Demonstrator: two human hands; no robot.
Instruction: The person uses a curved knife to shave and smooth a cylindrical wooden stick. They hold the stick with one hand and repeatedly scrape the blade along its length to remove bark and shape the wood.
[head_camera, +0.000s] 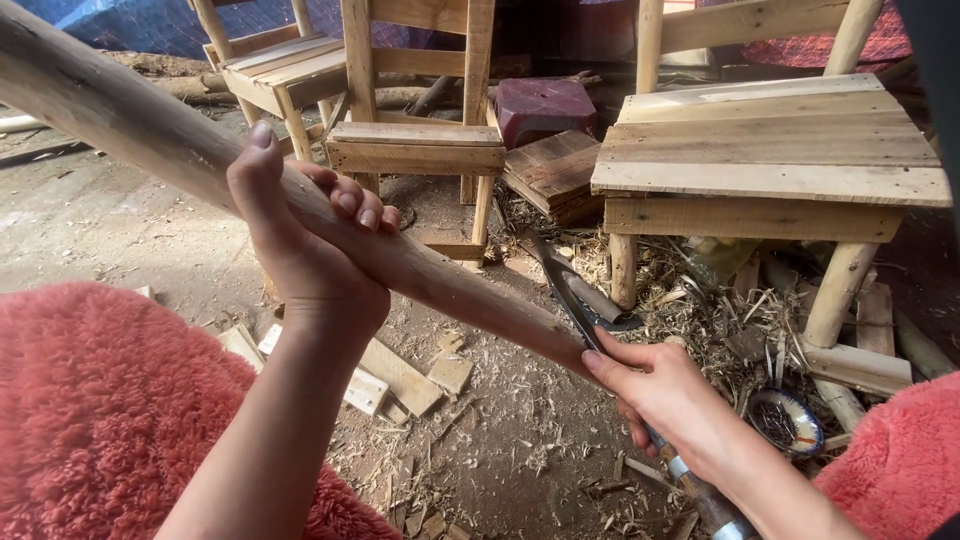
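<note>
My left hand (305, 245) grips a long peeled wooden pole (130, 120) that slants from the upper left down to the middle of the view. My right hand (665, 395) is shut on the handle of a bladed carving tool (565, 290). Its dark metal blade lies along the pole's lower end (500, 310), touching the wood. My thumb rests near the blade's base. Fuzzy red sleeves (100, 410) cover both my arms.
Wooden chairs (410, 140) stand behind, a larger one (775, 150) at the right. Wood offcuts (400, 375) and shavings (700, 300) litter the dirt floor. A maroon plastic stool (545, 105) and a small patterned bowl (787, 420) are nearby.
</note>
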